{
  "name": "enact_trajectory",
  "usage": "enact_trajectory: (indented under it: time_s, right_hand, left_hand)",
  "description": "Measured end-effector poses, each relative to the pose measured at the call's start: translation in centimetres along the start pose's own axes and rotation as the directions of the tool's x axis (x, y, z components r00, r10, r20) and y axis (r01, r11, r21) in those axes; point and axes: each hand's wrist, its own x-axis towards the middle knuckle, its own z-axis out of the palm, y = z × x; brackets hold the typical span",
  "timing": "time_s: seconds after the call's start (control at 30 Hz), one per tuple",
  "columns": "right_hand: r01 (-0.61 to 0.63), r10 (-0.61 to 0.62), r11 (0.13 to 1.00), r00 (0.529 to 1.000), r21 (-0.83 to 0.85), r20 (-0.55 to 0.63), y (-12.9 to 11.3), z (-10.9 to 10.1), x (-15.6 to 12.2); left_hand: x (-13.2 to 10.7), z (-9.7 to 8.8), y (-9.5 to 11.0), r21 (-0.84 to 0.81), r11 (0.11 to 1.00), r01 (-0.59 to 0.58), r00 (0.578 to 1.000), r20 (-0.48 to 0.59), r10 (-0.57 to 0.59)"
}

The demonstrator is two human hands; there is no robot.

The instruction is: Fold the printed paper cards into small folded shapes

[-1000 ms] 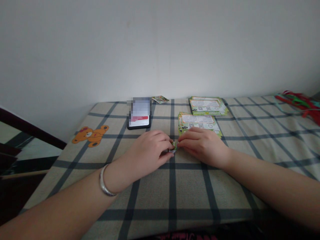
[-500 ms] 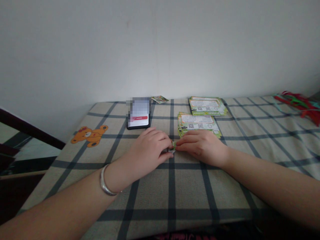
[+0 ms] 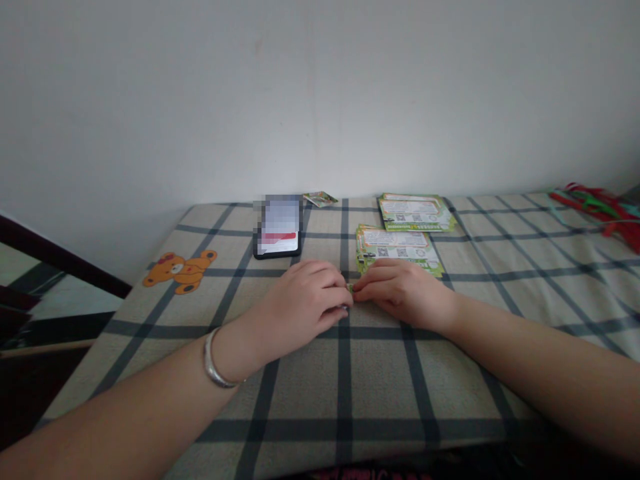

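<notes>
My left hand and my right hand rest fingertip to fingertip on the checked cloth, both with fingers curled. Pinched between them is a small folded piece of green printed paper, almost hidden by the fingertips. A silver bangle sits on my left wrist. Just beyond my right hand lies a stack of green printed cards, with a second stack behind it.
A black phone with a lit screen lies beyond my left hand. A small folded paper piece sits by the wall. Red and green ribbons lie at the far right. An orange bear print marks the cloth's left side.
My fingertips have closed tighter together, so less of the green paper shows now. The arms have barely shifted.
</notes>
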Motion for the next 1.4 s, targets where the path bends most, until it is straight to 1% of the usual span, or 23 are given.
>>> enact_trajectory:
  time_s: [0.13, 0.27, 0.43, 0.47, 0.53, 0.67, 0.77, 1.0, 1.17, 1.23, 1.4]
  right_hand:
    - [-0.021, 0.021, 1.0, 1.0, -0.011, -0.003, 0.4, 0.1, -0.2]
    - [-0.027, 0.027, 0.998, 1.0, -0.062, -0.008, 0.5, 0.1, -0.6]
    - [-0.005, 0.005, 0.982, 1.0, -0.19, -0.001, 0.3, -0.3, -0.8]
    - [0.031, -0.028, 0.976, 0.999, -0.217, 0.015, 0.2, -0.4, -0.8]
    - [0.066, -0.056, 0.96, 0.997, -0.271, 0.045, 0.0, -0.6, -0.7]
    - [0.097, -0.067, 0.932, 0.993, -0.349, 0.096, -0.4, -1.0, -0.7]
    - [0.104, -0.064, 0.931, 0.99, -0.349, 0.125, -0.4, -1.0, -0.6]
    - [0.081, -0.043, 0.955, 0.99, -0.285, 0.135, -0.3, -0.9, -0.5]
    - [0.035, -0.024, 0.986, 0.997, -0.161, 0.073, 0.5, -1.1, -0.7]
    - [0.04, -0.034, 0.99, 0.998, -0.135, 0.051, 0.8, -1.3, -0.8]
    - [0.041, -0.033, 0.977, 0.999, -0.208, 0.04, 0.5, -1.6, -1.0]
  left_hand:
    - [0.0, -0.1, 0.1, 0.018, 0.998, -0.065, 0.996, 0.055, 0.064]
    - [0.1, -0.6, 0.2, 0.039, 0.993, -0.115, 0.991, 0.078, 0.111]
    - [0.1, -1.3, 0.2, 0.052, 0.991, -0.124, 0.988, 0.099, 0.119]
    - [0.1, -1.3, 0.2, 0.05, 0.991, -0.124, 0.988, 0.1, 0.118]
    - [0.1, -1.3, 0.1, 0.036, 0.992, -0.118, 0.988, 0.104, 0.114]
    - [0.1, -1.2, -0.1, -0.009, 0.995, -0.099, 0.99, 0.098, 0.1]
    - [0.0, -1.2, -0.2, -0.012, 0.996, -0.093, 0.99, 0.109, 0.094]
    - [0.1, -1.3, -0.1, -0.007, 0.995, -0.103, 0.988, 0.114, 0.103]
    - [0.1, -1.2, -0.2, -0.026, 0.995, -0.098, 0.988, 0.121, 0.101]
    - [0.0, -1.1, -0.3, -0.03, 0.995, -0.097, 0.989, 0.114, 0.1]
    - [-0.1, -1.1, -0.3, -0.033, 0.995, -0.095, 0.989, 0.11, 0.098]
